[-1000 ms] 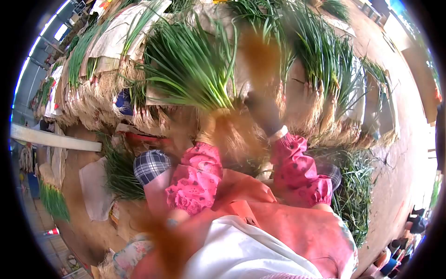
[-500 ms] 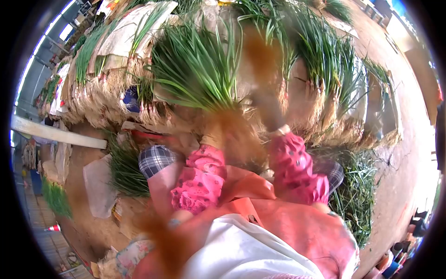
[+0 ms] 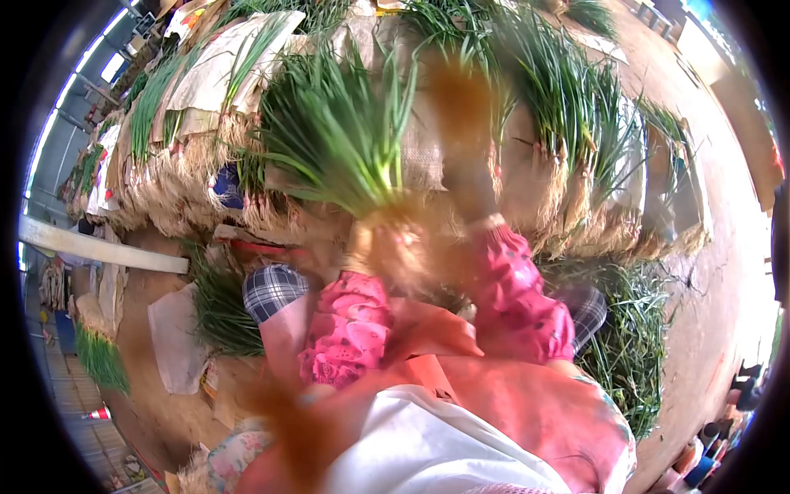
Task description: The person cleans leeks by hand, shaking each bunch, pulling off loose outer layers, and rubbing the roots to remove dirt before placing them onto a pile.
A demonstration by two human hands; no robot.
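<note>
A large bunch of long green stalks [image 3: 350, 136] with pale roots [image 3: 399, 251] fans out in the middle of the head view, roots toward my body. My left hand [image 3: 362, 236], below a pink sleeve, is closed around the bunch near its base, on the left side. My right hand [image 3: 481, 198], also below a pink sleeve, is right of the bunch, near the stalks lying behind. A brown smear covers it and its fingers are hidden, so whether it holds anything cannot be made out.
More rooted stalks [image 3: 568, 107] lie in rows on sacking ahead. Loose green leaves [image 3: 629, 346] are piled at my right, and another green pile [image 3: 222, 309] lies at my left. A white pole [image 3: 107, 245] juts in from the left.
The bunch has shifted slightly left, and its roots show more clearly. My right hand has moved a little up, away from the roots.
</note>
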